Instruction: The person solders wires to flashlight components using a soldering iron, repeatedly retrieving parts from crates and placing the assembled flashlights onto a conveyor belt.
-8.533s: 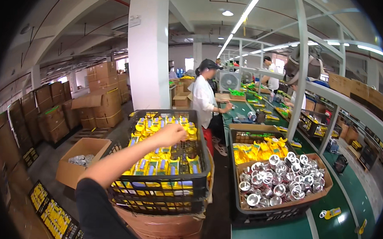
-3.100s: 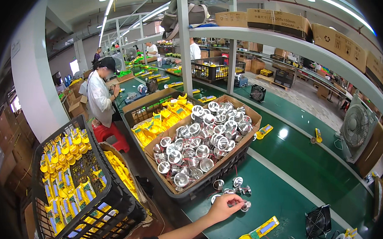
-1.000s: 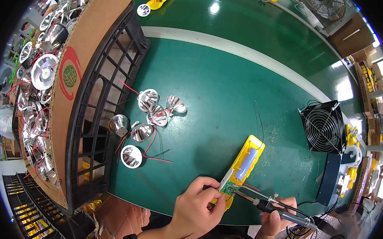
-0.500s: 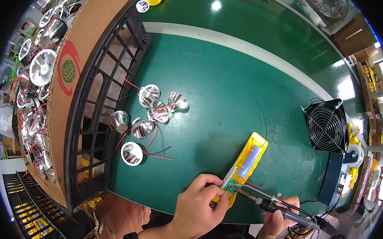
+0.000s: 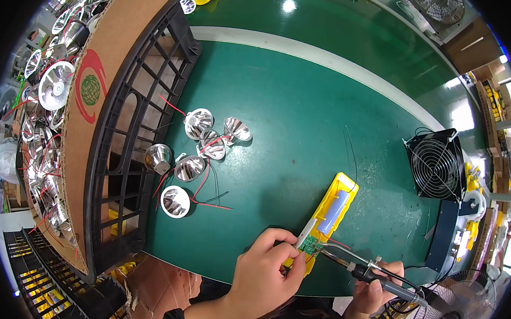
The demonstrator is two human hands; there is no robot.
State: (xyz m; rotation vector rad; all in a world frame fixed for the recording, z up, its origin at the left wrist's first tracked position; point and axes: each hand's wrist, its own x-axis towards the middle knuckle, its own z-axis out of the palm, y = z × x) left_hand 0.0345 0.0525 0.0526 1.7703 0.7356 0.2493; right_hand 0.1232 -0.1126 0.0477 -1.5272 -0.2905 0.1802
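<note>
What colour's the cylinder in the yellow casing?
The cylinder is pale violet-blue, clearest in head view.

Assembly workshop: soldering iron (image 5: 363,273), reflectors (image 5: 190,168)

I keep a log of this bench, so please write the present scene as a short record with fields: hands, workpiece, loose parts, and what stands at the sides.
Left hand: fingers at the lower end of the casing; exact grip unclear
Right hand: holding the iron, its tip near the green board
Casing: yellow, with a bluish battery inside
Loose parts: six silver reflectors on the green table
Left side: black crate and carton with more reflectors
Right side: black fan
</note>
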